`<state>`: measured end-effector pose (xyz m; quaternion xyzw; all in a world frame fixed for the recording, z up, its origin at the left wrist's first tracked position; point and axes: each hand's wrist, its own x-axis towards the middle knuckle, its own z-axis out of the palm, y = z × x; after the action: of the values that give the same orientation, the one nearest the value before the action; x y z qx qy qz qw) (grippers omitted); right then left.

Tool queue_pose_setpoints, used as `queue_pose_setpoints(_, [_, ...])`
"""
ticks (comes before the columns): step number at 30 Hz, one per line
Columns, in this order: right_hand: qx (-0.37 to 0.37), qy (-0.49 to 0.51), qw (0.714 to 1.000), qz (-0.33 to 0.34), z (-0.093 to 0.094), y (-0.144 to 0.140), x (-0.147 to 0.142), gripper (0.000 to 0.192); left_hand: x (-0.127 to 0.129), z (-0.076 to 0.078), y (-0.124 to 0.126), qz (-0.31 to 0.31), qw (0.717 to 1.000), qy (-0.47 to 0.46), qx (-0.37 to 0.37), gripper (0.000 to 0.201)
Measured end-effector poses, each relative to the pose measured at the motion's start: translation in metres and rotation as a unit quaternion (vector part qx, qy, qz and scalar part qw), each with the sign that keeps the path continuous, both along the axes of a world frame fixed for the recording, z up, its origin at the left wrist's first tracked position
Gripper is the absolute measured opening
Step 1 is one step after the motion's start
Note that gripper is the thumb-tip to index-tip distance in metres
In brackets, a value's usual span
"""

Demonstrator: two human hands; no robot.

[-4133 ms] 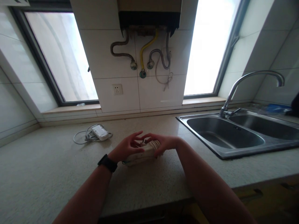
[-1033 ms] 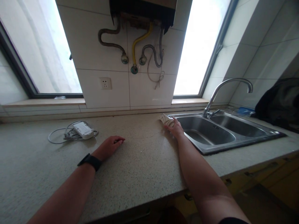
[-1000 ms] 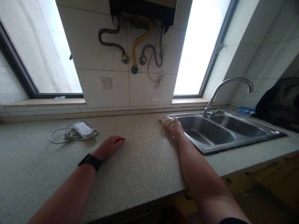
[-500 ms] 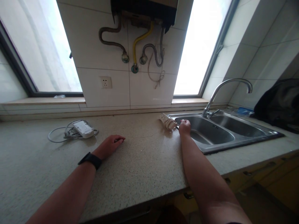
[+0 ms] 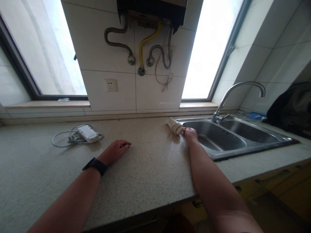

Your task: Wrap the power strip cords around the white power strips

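Power strip (image 5: 176,127), one; left grip (image 5: 114,152) narrow, right grip (image 5: 191,133) at its end, hold unclear

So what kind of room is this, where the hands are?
Probably a kitchen! There's a metal sink with a curvy tap, set into a long speckled counter, and what looks like a water heater on the tiled wall.

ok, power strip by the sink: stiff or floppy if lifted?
Power strip: probably stiff, as its body looks like hard plastic. Cord: likely floppy, since it bends in loops around the strip. Boxy, so unlikely to roll.
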<state>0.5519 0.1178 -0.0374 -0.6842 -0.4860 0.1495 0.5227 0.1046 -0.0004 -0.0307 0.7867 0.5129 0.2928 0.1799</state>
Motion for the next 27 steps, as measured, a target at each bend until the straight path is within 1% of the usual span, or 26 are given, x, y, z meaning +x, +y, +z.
queue_pose_setpoints(5, [-0.034, -0.009, 0.999, -0.006, 0.008, -0.002, -0.01, 0.043, 0.001, 0.001, -0.002, 0.003, 1.0, 0.001, 0.001, 0.036])
queue_pose_setpoints(8, [-0.048, -0.03, 0.998, 0.004, 0.012, -0.004, -0.016, 0.047, 0.001, 0.001, -0.001, 0.001, 1.0, -0.001, -0.002, 0.037])
queue_pose_setpoints(12, [-0.074, -0.066, 0.995, -0.002, 0.011, -0.002, -0.02, 0.053, 0.001, 0.001, -0.001, -0.003, 1.0, 0.003, 0.003, 0.038])
queue_pose_setpoints(17, [-0.097, -0.055, 0.994, -0.012, 0.007, 0.006, -0.017, 0.065, 0.001, 0.001, -0.001, -0.001, 1.0, 0.008, 0.013, 0.037])
queue_pose_setpoints(20, [-0.089, -0.021, 0.996, -0.006, 0.004, 0.011, -0.016, 0.065, 0.002, 0.002, -0.002, -0.002, 1.0, 0.007, 0.009, 0.037])
queue_pose_setpoints(23, [-0.055, 0.024, 0.998, 0.012, 0.0, 0.014, -0.016, 0.06, 0.003, 0.004, -0.004, 0.0, 1.0, 0.009, 0.001, 0.037])
queue_pose_setpoints(27, [-0.029, 0.04, 0.999, 0.002, -0.003, 0.016, -0.017, 0.058, 0.004, 0.006, -0.005, 0.004, 1.0, 0.015, 0.002, 0.036])
